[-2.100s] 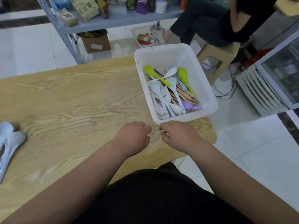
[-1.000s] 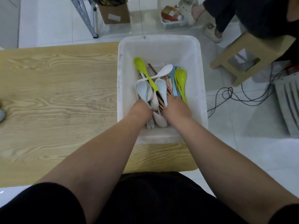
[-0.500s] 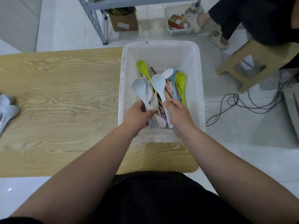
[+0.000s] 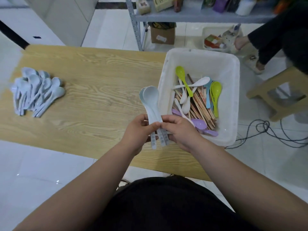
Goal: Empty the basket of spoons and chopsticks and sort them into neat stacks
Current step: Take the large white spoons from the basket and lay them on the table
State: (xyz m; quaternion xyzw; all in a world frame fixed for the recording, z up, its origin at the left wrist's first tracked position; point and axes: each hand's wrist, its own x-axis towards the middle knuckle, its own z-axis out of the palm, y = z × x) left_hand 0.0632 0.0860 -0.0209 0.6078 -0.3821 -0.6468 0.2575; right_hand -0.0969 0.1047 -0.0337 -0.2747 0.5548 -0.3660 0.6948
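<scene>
Both hands meet just off the near left corner of the basket (image 4: pixel 200 55), above the bench (image 4: pixel 100 72). Between them is a small bundle of pale blue spoons (image 4: pixel 150 99). The left hand (image 4: pixel 135 131) wraps its fingers round the handles from one side. The right hand (image 4: pixel 180 130) pinches the same handles from the other side with thumb and fingertips. The bowls point away from the person and sit one inside another, while the handle ends below look a little uneven. That, I'd say, is the reason for the two-handed hold: one hand keeps the bundle while the other squares the handles, so the spoons nest properly before they are put down.

Far off at the left end of the bench lies a heap of matching spoons (image 4: pixel 35 92), bowls fanned outward and handles gathered toward the near edge. My guess is the bundle is meant for that heap, which is kept well apart from the basket so sorted and unsorted pieces don't mix.

The basket sits at the bench's right end, its right side seemingly overhanging, and it is far from empty. Wooden chopsticks (image 4: pixel 200 107) lie along its floor in a loose slanted layer. White spoons (image 4: pixel 200 81), lime-green spoons (image 4: pixel 215 90), a turquoise spoon (image 4: pixel 208 99) and purple spoons (image 4: pixel 199 123) are strewn over and beside them. None of those has a stack on the bench yet, so most of the sorting looks to be ahead.
</scene>
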